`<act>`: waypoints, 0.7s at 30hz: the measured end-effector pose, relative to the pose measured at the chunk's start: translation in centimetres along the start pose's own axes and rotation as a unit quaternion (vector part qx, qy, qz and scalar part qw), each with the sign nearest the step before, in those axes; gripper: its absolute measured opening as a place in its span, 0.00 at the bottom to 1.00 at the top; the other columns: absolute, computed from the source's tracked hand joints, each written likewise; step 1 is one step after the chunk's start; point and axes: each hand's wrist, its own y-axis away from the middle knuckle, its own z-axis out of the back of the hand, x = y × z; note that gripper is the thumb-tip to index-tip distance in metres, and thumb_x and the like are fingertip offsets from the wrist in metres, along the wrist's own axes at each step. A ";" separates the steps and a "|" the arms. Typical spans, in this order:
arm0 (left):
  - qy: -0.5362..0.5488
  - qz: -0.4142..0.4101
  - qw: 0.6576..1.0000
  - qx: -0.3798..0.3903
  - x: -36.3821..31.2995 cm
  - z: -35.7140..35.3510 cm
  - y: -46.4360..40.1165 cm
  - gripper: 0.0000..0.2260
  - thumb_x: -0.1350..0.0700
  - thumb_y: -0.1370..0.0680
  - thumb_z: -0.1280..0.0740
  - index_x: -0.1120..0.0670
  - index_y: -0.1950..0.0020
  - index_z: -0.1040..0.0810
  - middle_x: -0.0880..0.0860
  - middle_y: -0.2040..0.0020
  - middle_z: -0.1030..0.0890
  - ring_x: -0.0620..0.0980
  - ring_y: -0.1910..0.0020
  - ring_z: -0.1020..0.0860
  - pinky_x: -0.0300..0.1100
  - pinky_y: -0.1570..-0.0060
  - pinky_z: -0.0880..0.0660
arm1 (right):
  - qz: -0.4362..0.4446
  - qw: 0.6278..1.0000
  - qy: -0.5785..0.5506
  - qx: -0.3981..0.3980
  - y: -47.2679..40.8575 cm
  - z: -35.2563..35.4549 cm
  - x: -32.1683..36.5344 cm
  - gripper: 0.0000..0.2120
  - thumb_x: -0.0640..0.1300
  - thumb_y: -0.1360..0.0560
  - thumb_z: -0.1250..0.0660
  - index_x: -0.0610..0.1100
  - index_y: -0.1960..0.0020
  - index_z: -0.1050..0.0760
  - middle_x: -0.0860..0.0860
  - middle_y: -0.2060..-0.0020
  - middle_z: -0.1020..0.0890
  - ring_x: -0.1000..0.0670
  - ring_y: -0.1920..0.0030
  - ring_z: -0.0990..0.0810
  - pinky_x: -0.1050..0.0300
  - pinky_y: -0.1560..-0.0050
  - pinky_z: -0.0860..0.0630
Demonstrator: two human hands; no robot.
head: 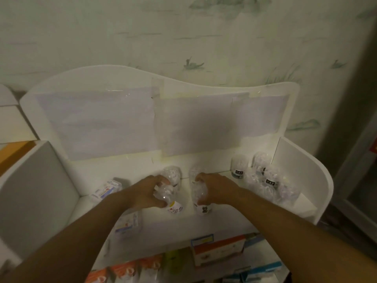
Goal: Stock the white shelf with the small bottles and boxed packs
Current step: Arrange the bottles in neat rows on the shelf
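Both grips around crinkly clear bottles (pixel 170 196) on glossy white shelf (pixel 214 219).

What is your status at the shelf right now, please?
Left hand shut on clear bottle. Right hand shut on second bottle. Both over top shelf. Bottle cluster right, clear of hands.

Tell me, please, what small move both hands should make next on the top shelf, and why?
Probably set both down and let go. The left hand and right hand each grip a clear bottle low over the white shelf, with bare space beneath and a bottle cluster already at the right.
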 end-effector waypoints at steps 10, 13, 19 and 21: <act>-0.136 0.052 0.989 0.023 -4.0 -1.2 -1.0 0.36 0.44 0.32 0.27 0.42 0.27 0.38 0.49 0.29 0.37 0.54 0.35 0.29 0.46 0.37 0.28 | 0.000 1.000 -0.007 0.013 1.3 0.4 -2.2 0.36 0.54 0.33 0.25 0.53 0.29 0.35 0.50 0.33 0.27 0.47 0.36 0.27 0.49 0.39 0.26; -0.157 0.062 0.985 0.025 -4.2 -1.4 -0.7 0.36 0.43 0.31 0.27 0.45 0.27 0.39 0.50 0.32 0.34 0.54 0.38 0.27 0.46 0.39 0.28 | 0.009 1.000 -0.004 0.009 1.4 0.3 -2.3 0.35 0.53 0.33 0.25 0.52 0.29 0.35 0.49 0.34 0.26 0.46 0.36 0.27 0.49 0.39 0.26; -0.151 0.071 0.986 0.005 -4.2 -1.8 0.1 0.35 0.40 0.31 0.27 0.46 0.28 0.36 0.49 0.30 0.35 0.54 0.37 0.27 0.45 0.39 0.28 | 0.022 0.999 -0.021 0.010 1.1 -0.1 -2.0 0.35 0.50 0.31 0.25 0.51 0.28 0.36 0.48 0.31 0.29 0.46 0.33 0.29 0.51 0.37 0.29; -0.146 0.070 0.987 -0.002 -4.3 -2.0 0.2 0.35 0.39 0.30 0.28 0.46 0.27 0.37 0.50 0.29 0.35 0.54 0.36 0.27 0.45 0.38 0.29 | 0.029 0.999 -0.024 0.008 1.0 -0.3 -1.8 0.35 0.49 0.30 0.26 0.51 0.27 0.36 0.48 0.30 0.29 0.46 0.33 0.29 0.52 0.37 0.31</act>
